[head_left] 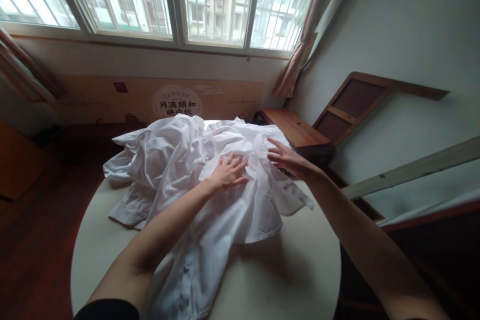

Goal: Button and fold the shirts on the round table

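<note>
A crumpled white shirt (176,160) lies spread over a round white table (292,270), one end hanging towards me at the near edge. My left hand (227,172) rests flat on the cloth near its middle, fingers stretched out. My right hand (287,158) touches the shirt's right side with fingers spread and extended. Neither hand grips the fabric.
A dark wooden side table (296,132) stands just beyond the table at the right, by a wood-framed panel (352,105) leaning on the wall. A cardboard sheet with printed characters (176,102) stands under the barred window (168,0). Red-brown floor lies at the left.
</note>
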{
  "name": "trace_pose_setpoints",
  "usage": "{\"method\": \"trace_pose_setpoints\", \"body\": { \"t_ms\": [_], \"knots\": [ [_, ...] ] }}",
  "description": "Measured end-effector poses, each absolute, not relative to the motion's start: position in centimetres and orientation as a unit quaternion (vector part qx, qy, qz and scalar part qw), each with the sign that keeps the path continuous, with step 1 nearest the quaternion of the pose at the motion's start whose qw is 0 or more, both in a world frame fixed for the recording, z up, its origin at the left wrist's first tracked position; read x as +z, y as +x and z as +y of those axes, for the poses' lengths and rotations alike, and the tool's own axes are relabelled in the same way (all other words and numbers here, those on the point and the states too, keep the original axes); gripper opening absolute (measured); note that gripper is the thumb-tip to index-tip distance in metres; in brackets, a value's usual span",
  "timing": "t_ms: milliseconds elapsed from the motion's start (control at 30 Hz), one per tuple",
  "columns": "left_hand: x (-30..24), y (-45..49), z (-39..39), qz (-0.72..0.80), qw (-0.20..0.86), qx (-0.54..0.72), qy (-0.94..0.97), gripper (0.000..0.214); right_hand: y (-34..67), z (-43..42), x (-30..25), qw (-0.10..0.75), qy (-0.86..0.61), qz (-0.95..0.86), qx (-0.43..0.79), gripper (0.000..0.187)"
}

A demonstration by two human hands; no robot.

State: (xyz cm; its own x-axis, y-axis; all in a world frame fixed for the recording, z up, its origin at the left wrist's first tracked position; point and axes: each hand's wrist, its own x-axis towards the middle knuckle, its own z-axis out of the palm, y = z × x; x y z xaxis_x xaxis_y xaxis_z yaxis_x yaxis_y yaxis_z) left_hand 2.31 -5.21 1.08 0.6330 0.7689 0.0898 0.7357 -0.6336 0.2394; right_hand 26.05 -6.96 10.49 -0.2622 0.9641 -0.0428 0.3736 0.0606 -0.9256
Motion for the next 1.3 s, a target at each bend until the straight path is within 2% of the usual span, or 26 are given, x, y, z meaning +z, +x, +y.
{"method": "trace_pose_setpoints", "body": {
  "t_ms": [133, 200, 267, 333, 400, 533, 633, 667, 733, 833, 933, 1000, 1100, 1200, 1233, 1300],
  "knots": [
    [-0.3, 2.3, -4.9, 0.427, 0.092, 0.081, 0.896, 0.07, 28.9, -11.4, 5.3, 0.266, -0.613, -0.675, 0.312, 0.107],
    [-0.6, 2.3, -4.6, 0.434, 0.108, 0.075, 0.891, 0.07, 30.1, -13.8, 3.5, 0.256, -0.635, -0.656, 0.317, 0.096],
    [-0.8, 2.3, -4.3, 0.438, 0.124, 0.071, 0.887, 0.072, 31.3, -15.7, 2.8, 0.261, -0.643, -0.622, 0.363, 0.067],
    [-1.0, 2.4, -4.0, 0.44, 0.138, 0.073, 0.884, 0.074, 32.6, -16.9, 3.2, 0.294, -0.648, -0.571, 0.409, 0.045],
    [-1.2, 2.5, -3.7, 0.443, 0.15, 0.074, 0.881, 0.076, 34.2, -17.5, 4.8, 0.36, -0.668, -0.508, 0.408, 0.042],
    [-1.3, 2.4, -3.6, 0.438, 0.16, 0.074, 0.882, 0.077, 37.2, -17.3, 10.8, 0.516, -0.691, -0.416, 0.289, 0.047],
    [-1.1, 2.4, -4.0, 0.415, 0.15, 0.066, 0.895, 0.072, 37.5, -17.2, 15.8, 0.555, -0.692, -0.434, 0.157, 0.041],
    [-1.1, 2.4, -4.2, 0.411, 0.144, 0.064, 0.898, 0.071, 36.9, -17.2, 17.0, 0.54, -0.69, -0.462, 0.14, 0.038],
    [-0.9, 2.4, -4.7, 0.411, 0.127, 0.073, 0.9, 0.069, 34.4, -17.6, 18.5, 0.458, -0.665, -0.564, 0.175, 0.034],
    [-0.6, 2.5, -5.7, 0.411, 0.129, 0.137, 0.892, 0.06, 28.5, -18.7, 17.4, 0.254, -0.517, -0.78, 0.246, 0.031],
    [0.2, 2.3, -6.7, 0.443, 0.216, 0.276, 0.825, 0.043, 22.3, -20.0, 13.6, 0.108, -0.354, -0.904, 0.213, 0.04],
    [0.9, 2.2, -7.5, 0.474, 0.317, 0.349, 0.744, 0.043, 19.7, -20.6, 10.8, 0.05, -0.306, -0.93, 0.199, 0.047],
    [1.9, 2.5, -9.0, 0.471, 0.456, 0.327, 0.68, 0.057, 18.9, -21.3, 7.9, 0.026, -0.277, -0.936, 0.214, 0.064],
    [2.2, 3.7, -10.7, 0.456, 0.505, 0.284, 0.675, 0.083, 21.4, -22.0, 6.5, 0.088, -0.283, -0.936, 0.191, 0.084],
    [2.2, 4.2, -11.1, 0.449, 0.522, 0.287, 0.666, 0.084, 22.6, -22.3, 6.1, 0.117, -0.298, -0.934, 0.159, 0.088],
    [2.5, 5.2, -11.6, 0.422, 0.582, 0.314, 0.621, 0.071, 25.4, -22.8, 5.0, 0.171, -0.353, -0.917, 0.077, 0.096]
  ]
}}
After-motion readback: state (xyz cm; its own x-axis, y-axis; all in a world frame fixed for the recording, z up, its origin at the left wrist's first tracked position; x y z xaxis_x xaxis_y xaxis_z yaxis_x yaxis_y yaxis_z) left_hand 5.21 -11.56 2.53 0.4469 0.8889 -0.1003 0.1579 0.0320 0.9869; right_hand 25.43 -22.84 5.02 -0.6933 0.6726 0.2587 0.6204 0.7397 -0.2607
